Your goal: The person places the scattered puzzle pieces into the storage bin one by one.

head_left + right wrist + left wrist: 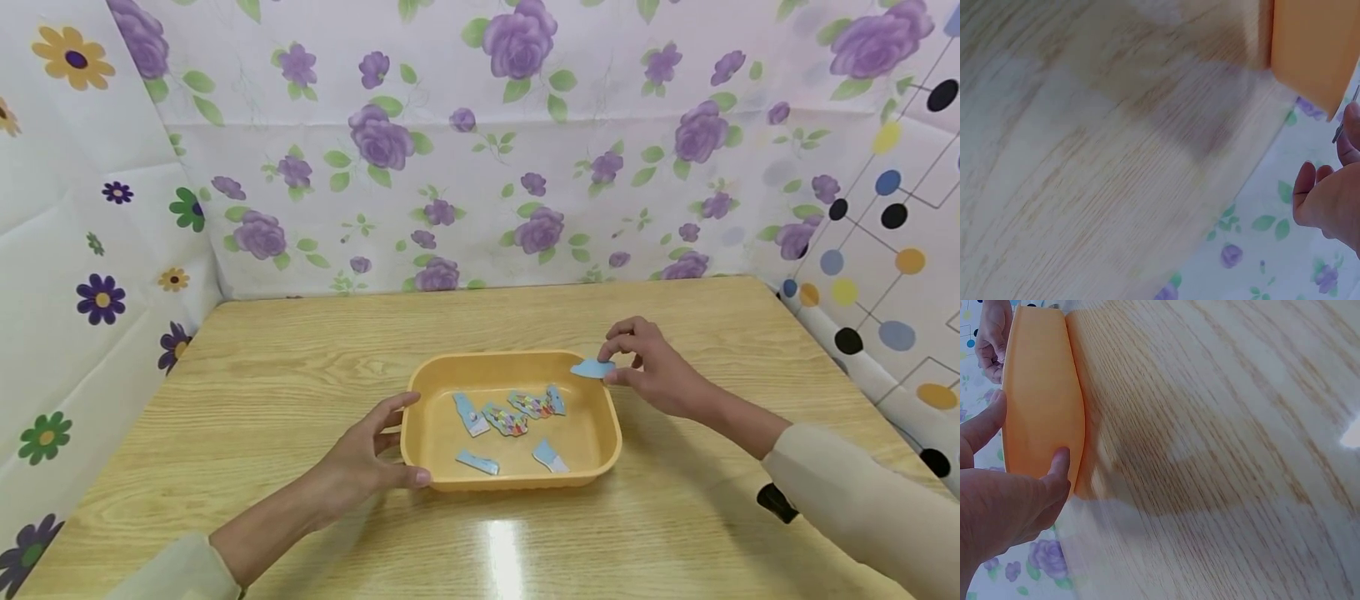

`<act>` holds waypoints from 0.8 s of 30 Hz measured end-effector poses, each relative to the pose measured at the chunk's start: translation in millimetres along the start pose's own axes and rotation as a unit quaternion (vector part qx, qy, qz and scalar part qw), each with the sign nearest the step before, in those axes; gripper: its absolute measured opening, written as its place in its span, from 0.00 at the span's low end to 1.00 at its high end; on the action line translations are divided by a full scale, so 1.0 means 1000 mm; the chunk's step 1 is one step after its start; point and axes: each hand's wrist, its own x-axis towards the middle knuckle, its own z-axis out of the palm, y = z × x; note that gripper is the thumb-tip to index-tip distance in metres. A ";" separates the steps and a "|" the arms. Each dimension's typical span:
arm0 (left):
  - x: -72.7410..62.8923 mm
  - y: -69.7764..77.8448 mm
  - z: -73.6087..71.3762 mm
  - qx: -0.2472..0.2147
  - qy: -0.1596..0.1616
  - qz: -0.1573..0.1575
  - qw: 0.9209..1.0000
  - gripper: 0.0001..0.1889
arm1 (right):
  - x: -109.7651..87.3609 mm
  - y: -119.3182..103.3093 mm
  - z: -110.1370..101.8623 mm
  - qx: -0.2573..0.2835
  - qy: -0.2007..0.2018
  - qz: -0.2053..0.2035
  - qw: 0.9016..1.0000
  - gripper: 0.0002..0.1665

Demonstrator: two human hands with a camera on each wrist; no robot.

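Observation:
A yellow-orange plastic tray sits on the wooden table. My left hand holds its left end, with the thumb at the front corner and fingers along the side. Over the tray's back right corner, my right hand pinches a flat light-blue piece with a wavy edge between thumb and fingers. Inside the tray lie several cut picture pieces: a blue-and-white strip, multicoloured patterned pieces, a narrow blue piece and a blue-and-white one. The left wrist view shows the tray's outer wall.
The wood-grain table extends around the tray. A small black object lies beside the right sleeve. Flower-printed cloth hangs behind the table, with patterned cloth at both sides.

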 end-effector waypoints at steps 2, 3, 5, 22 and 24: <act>0.000 0.000 0.000 0.001 0.000 0.000 1.000 0.52 | -0.002 -0.004 0.003 0.000 -0.008 -0.003 1.000 0.07; 0.000 0.000 0.000 0.002 -0.001 0.000 1.000 0.52 | -0.002 -0.006 0.005 0.000 -0.012 -0.007 1.000 0.07; 0.000 0.000 0.000 0.001 -0.002 -0.001 1.000 0.52 | -0.004 -0.011 0.009 -0.003 -0.018 -0.018 1.000 0.08; 0.000 0.000 0.000 -0.007 -0.004 0.002 1.000 0.52 | -0.008 -0.025 0.023 -0.073 -0.046 -0.073 0.994 0.14; -0.001 0.000 0.000 -0.008 -0.003 0.001 1.000 0.52 | -0.008 -0.026 0.025 -0.082 -0.048 -0.080 0.992 0.14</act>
